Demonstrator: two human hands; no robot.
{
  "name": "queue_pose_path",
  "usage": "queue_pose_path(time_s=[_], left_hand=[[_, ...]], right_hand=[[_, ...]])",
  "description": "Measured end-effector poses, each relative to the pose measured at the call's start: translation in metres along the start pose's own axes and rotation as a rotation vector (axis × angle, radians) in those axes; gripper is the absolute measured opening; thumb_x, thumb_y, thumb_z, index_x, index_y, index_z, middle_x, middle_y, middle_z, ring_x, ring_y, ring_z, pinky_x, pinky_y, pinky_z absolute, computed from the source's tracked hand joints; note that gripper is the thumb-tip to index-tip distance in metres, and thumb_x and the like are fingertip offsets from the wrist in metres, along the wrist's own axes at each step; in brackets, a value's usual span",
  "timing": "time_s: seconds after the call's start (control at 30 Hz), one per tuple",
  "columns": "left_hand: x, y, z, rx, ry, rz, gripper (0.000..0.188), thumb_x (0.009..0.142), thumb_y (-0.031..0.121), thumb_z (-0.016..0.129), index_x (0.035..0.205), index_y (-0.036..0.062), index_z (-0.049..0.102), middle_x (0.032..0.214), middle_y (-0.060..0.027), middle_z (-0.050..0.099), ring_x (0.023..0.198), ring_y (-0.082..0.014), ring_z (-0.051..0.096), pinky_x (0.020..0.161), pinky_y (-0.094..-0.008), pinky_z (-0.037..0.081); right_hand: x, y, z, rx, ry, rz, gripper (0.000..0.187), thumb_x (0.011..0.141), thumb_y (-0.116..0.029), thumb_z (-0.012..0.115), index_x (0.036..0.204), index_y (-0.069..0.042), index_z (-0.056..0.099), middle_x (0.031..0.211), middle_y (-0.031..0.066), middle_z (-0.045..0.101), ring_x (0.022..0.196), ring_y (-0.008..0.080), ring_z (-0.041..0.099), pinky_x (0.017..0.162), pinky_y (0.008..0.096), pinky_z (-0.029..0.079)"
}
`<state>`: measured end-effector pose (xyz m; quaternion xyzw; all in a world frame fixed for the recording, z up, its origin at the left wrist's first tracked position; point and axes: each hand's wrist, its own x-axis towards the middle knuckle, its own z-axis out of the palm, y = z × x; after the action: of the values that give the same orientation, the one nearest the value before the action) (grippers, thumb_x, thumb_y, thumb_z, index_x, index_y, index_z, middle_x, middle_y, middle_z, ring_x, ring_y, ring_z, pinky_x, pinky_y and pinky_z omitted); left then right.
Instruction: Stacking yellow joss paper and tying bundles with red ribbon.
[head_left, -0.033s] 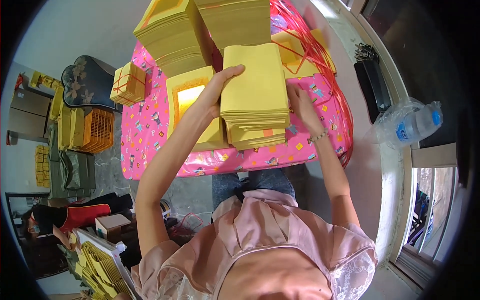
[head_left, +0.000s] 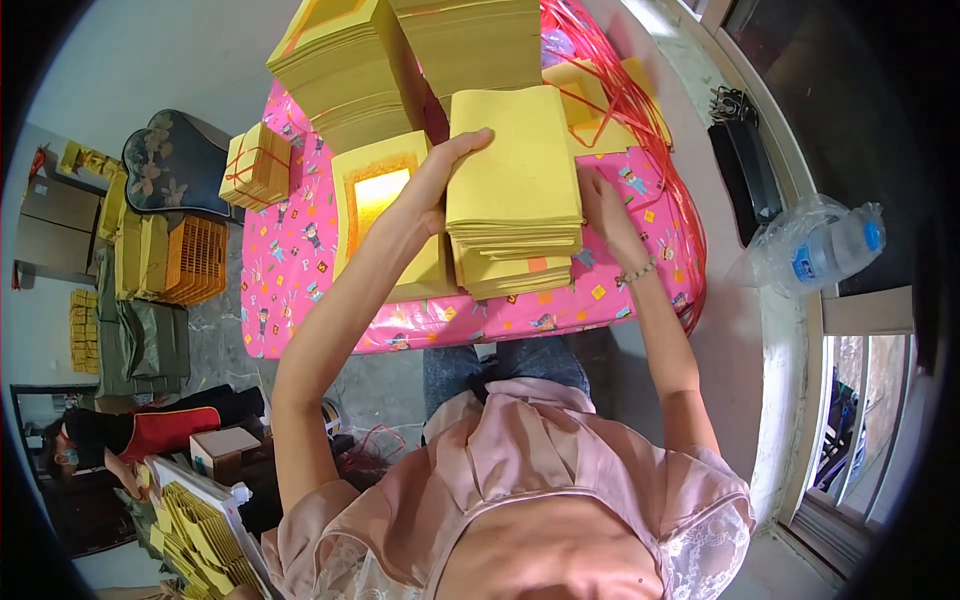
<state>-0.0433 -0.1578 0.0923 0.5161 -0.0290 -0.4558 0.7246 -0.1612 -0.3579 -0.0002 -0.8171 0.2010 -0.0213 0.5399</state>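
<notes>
A thick stack of yellow paper sheets (head_left: 513, 155) sits between my hands, above a lower yellow stack (head_left: 512, 277) with an orange mark on its edge. My left hand (head_left: 447, 180) grips its left side, thumb lying on top and the other fingers out of sight underneath. Against the right side rests my right hand (head_left: 606, 210), with a beaded bracelet at the wrist; its fingertips are partly hidden by the sheets. Just left, under my left forearm, another yellow stack shows a printed orange border with a shiny gold panel (head_left: 382, 190).
Tall yellow paper stacks (head_left: 465, 50) stand at the back of the pink patterned table (head_left: 290, 290). A bundle tied with red string (head_left: 257, 168) lies at the left edge, red plastic strips (head_left: 665, 200) at the right. A bagged bottle (head_left: 835, 250) is on the sill. Another person (head_left: 150, 435) is at lower left.
The upper paper stack has shifted slightly to the right, with both hands moving along with it. Everything else looks the same.
</notes>
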Motion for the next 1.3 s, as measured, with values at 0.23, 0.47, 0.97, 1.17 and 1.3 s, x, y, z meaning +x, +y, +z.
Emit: queue_pose_path(time_s=[0.23, 0.47, 0.97, 1.17, 1.3], left_hand=[[-0.009, -0.003, 0.018, 0.039, 0.060, 0.164, 0.057, 0.087, 0.047, 0.065, 0.123, 0.0041, 0.057, 0.114, -0.0120, 0.065, 0.099, -0.0201, 0.065, 0.084, -0.0350, 0.055], [-0.005, -0.051, -0.002, -0.131, 0.196, 0.356, 0.070, 0.092, 0.061, 0.049, 0.134, 0.0061, 0.050, 0.133, -0.0118, 0.055, 0.120, -0.0242, 0.054, 0.099, -0.0384, 0.047], [0.024, -0.098, -0.020, -0.253, 0.161, 0.419, 0.062, 0.100, 0.054, 0.036, 0.142, 0.0094, 0.041, 0.136, -0.0139, 0.050, 0.120, -0.0258, 0.053, 0.098, -0.0414, 0.048], [0.013, -0.080, -0.011, -0.251, 0.163, 0.347, 0.070, 0.096, 0.062, 0.037, 0.141, 0.0084, 0.041, 0.137, -0.0151, 0.049, 0.121, -0.0278, 0.052, 0.097, -0.0434, 0.049], [0.016, -0.081, -0.005, -0.162, 0.171, 0.404, 0.079, 0.093, 0.069, 0.038, 0.139, 0.0059, 0.044, 0.138, -0.0165, 0.048, 0.122, -0.0274, 0.050, 0.098, -0.0417, 0.046]], right_hand=[[0.004, 0.023, 0.025, 0.777, 0.042, -0.027, 0.072, 0.100, -0.048, 0.042, 0.152, -0.003, 0.021, 0.157, 0.0116, 0.026, 0.142, 0.0199, 0.027, 0.114, 0.0331, 0.026], [-0.003, -0.003, 0.034, 0.889, 0.032, -0.108, 0.079, 0.100, -0.048, 0.042, 0.155, -0.007, 0.003, 0.160, 0.0115, 0.013, 0.146, 0.0223, 0.017, 0.117, 0.0342, 0.019], [-0.014, -0.014, 0.040, 0.950, 0.025, -0.114, 0.076, 0.101, -0.055, 0.032, 0.155, -0.009, 0.004, 0.161, 0.0051, 0.009, 0.147, 0.0193, 0.013, 0.118, 0.0339, 0.017], [-0.015, -0.023, 0.031, 0.896, 0.021, -0.099, 0.074, 0.101, -0.056, 0.027, 0.155, -0.011, 0.004, 0.162, 0.0057, 0.006, 0.147, 0.0183, 0.010, 0.119, 0.0348, 0.015], [-0.001, -0.008, 0.032, 0.893, 0.086, -0.293, 0.070, 0.103, -0.053, 0.024, 0.155, -0.012, 0.002, 0.162, 0.0064, 0.004, 0.148, 0.0185, 0.006, 0.120, 0.0353, 0.011]])
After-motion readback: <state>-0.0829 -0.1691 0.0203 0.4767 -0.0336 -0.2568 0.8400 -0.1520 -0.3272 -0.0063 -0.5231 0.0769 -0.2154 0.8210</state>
